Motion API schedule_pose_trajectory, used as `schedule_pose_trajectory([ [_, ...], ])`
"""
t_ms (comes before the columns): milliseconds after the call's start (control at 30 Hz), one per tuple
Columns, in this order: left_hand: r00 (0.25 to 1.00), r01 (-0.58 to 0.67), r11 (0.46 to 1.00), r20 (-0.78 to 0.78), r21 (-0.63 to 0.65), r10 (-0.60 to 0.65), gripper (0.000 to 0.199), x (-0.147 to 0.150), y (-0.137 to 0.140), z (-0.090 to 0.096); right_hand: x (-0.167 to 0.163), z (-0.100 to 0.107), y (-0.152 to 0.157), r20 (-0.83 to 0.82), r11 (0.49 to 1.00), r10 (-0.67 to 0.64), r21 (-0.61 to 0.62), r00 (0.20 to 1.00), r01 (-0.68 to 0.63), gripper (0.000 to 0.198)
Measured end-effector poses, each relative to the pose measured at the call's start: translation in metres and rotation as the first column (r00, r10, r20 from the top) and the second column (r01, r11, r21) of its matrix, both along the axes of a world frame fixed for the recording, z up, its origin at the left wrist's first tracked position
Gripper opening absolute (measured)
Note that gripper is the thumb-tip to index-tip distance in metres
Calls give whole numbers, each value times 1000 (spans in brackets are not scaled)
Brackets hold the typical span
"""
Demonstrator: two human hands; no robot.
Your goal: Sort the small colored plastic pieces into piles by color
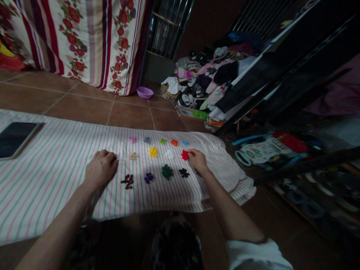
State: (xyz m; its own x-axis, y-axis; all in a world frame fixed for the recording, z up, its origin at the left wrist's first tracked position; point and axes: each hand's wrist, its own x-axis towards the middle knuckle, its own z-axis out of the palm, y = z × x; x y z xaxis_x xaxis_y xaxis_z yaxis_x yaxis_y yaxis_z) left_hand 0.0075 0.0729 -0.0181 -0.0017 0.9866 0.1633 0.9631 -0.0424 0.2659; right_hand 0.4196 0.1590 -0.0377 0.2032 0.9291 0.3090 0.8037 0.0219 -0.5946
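Note:
Small piles of plastic-looking pieces, sorted by colour, lie in rough rows on a striped cloth (70, 157). My right hand (197, 159) pinches at the right side of the red pile (185, 155), its fingertips on the red pieces. To the left of the piles my left hand (101, 167) rests on the cloth with fingers curled under; nothing shows in it. Nearest it are the beige pile (134, 156) and the dark brown pile (128, 181). Yellow (153, 152), white (169, 154), dark green (167, 171), navy (149, 177) and black (184, 173) piles lie between or near my hands.
Along the far side are pink (132, 139), grey (147, 140), lime (162, 141), orange (174, 142) and light blue (185, 143) piles. A tablet-like device (17, 138) lies at left. Beyond are a purple basin (144, 92), heaped clothes (208, 75) and a flowered curtain (92, 41).

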Motion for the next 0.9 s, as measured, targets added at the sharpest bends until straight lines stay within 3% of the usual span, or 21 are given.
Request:
schedule_pose_trajectory([
  [300,988,42,999,147,-30,-37,44,-17,11,-10,-5,7,-8,-39,999,-35,37,999,37,24],
  [433,985,79,997,153,-22,-74,46,-19,13,-10,-24,19,-10,-189,994,-28,96,982,47,27],
  [567,969,92,995,236,-43,-80,43,-23,15,-8,-80,34,-23,-394,993,71,115,916,-27,34],
  [667,942,92,993,329,-74,-63,39,-27,14,-5,-139,41,-43,-496,973,232,129,837,-193,33],
  [800,923,91,987,384,-132,-34,39,-30,11,-1,-207,39,-70,-431,904,424,143,797,-404,24],
  [900,909,97,988,416,-123,-37,39,-31,11,-1,-237,30,-80,-302,829,559,168,772,-534,22],
])
